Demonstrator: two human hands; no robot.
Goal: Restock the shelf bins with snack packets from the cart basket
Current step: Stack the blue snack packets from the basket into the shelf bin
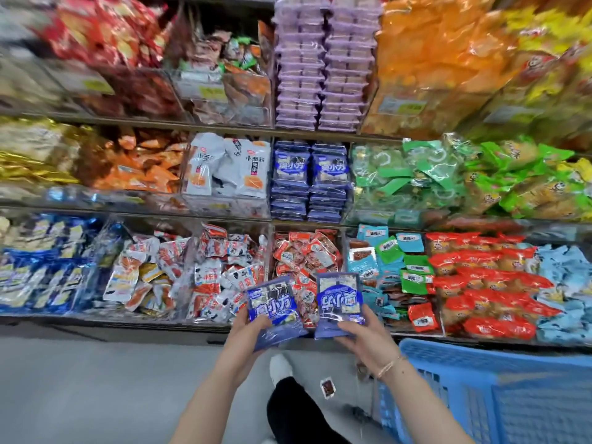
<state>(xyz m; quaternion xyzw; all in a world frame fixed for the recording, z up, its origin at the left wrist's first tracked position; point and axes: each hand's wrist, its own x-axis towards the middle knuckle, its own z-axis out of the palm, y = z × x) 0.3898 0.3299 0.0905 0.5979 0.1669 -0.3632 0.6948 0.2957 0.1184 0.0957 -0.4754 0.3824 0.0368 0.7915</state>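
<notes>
The left hand (pixel 253 325) gripped a blue stack (pixel 272 302) of packets, its fingers curled round the lower edge. The right hand (pixel 358 328) gripped a second stack (pixel 339 299), with the print upside down. Both stacks were held up and left of the basket (pixel 499 389), just apart from each other, before the red bin (pixel 304 254). The blue bin (pixel 309 181) of matching packets sat higher, further up-left of the basket. A dark packet (pixel 327 387) lay on the floor just left of the basket.
</notes>
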